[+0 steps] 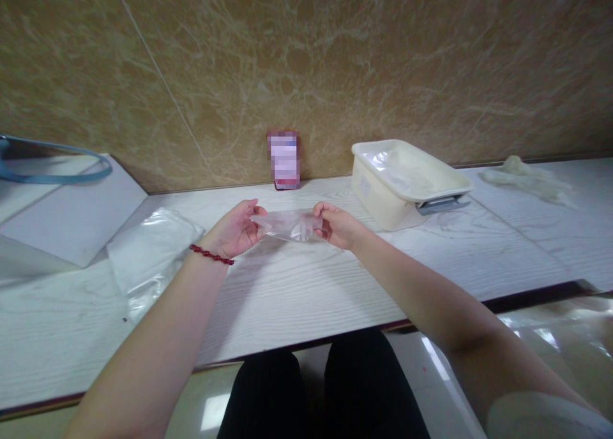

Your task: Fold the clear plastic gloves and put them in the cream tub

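A clear plastic bag (291, 226) is stretched level between my two hands, just above the white wood-grain table (306, 298). My left hand (241, 228), with a red beaded bracelet at the wrist, pinches the bag's left end. At the other end, my right hand (336, 225) has its fingers closed on the plastic. Whether anything lies inside the bag I cannot make out. Beside my left forearm lies a flat stack of clear plastic bags (148, 254). To the right of my right hand stands a cream plastic box (383, 200) with clear plastic in it.
A phone (286, 161) leans upright against the brown marbled wall (306, 62). At the left sits a white box (71, 215) with a blue strap (57, 178) over it. Crumpled translucent plastic (524, 178) lies at the far right. The table's front edge runs above my knees.
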Tool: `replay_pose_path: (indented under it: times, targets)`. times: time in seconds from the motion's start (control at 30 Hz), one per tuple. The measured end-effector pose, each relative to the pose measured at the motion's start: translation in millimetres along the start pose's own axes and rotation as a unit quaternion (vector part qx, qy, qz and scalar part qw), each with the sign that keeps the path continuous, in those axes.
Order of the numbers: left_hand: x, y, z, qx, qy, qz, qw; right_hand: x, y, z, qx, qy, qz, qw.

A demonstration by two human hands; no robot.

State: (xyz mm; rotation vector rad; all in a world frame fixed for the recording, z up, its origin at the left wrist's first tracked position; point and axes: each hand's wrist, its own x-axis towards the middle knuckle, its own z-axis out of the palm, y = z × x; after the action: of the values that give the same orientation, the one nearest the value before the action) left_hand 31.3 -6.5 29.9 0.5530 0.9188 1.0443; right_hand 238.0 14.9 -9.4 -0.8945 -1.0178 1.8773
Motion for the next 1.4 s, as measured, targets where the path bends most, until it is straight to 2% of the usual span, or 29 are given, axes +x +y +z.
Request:
replay_pose_path:
  times: [0.07, 0.13, 0.23, 0.37, 0.53, 0.7, 0.77, 0.93, 1.2, 1.3, 1.4]
  targets:
    - [3.0, -4.3, 0.0, 0.039, 0.006, 0.010, 0.999, 0.6, 0.7, -1.6, 0.012, -0.018, -0.012, 1.000]
    - [4.3, -8.4, 1.0, 0.089, -0.012, 0.024, 0.996, 0.6, 1.2, -2.2, 0.028, -0.032, -0.013, 0.999]
    - [3.0, -12.3, 3.6, 0.134, -0.029, 0.054, 0.989, -0.9, 0.7, -0.2, 0.058, -0.027, 0.000, 0.998]
    - [0.3, -12.7, 6.3, 0.125, -0.020, 0.097, 0.987, -3.6, -0.1, 4.3, 0.084, -0.009, 0.031, 0.996]
    - [-2.3, -11.6, 10.3, 0.125, 0.004, 0.124, 0.984, -4.5, 3.6, 4.3, 0.052, -0.062, 0.045, 0.996]
    - [-4.9, -14.7, 17.3, 0.129, 0.005, 0.148, 0.980, -5.8, 8.3, 4.9, 0.032, -0.091, 0.071, 0.993]
    - [-5.4, -16.8, 19.6, 0.136, 0.001, 0.152, 0.979, -5.4, 9.7, 5.5, 0.023, -0.083, 0.067, 0.994]
    - [-6.8, -19.5, 19.9, 0.176, -0.012, 0.160, 0.971, 0.0, 11.2, 4.5, -0.013, -0.011, 0.019, 1.000]
    - [-5.3, -17.6, 13.3, 0.300, -0.035, 0.170, 0.938, 4.7, 12.4, 3.0, -0.035, 0.061, -0.038, 0.997]
    - [-4.6, -17.0, 11.9, 0.315, -0.048, 0.172, 0.932, 4.8, 11.4, 2.5, -0.006, 0.055, -0.036, 0.998]
    - [-5.1, -15.8, 10.0, 0.318, -0.070, 0.187, 0.927, 2.5, 6.4, 1.7, 0.069, 0.010, 0.015, 0.997]
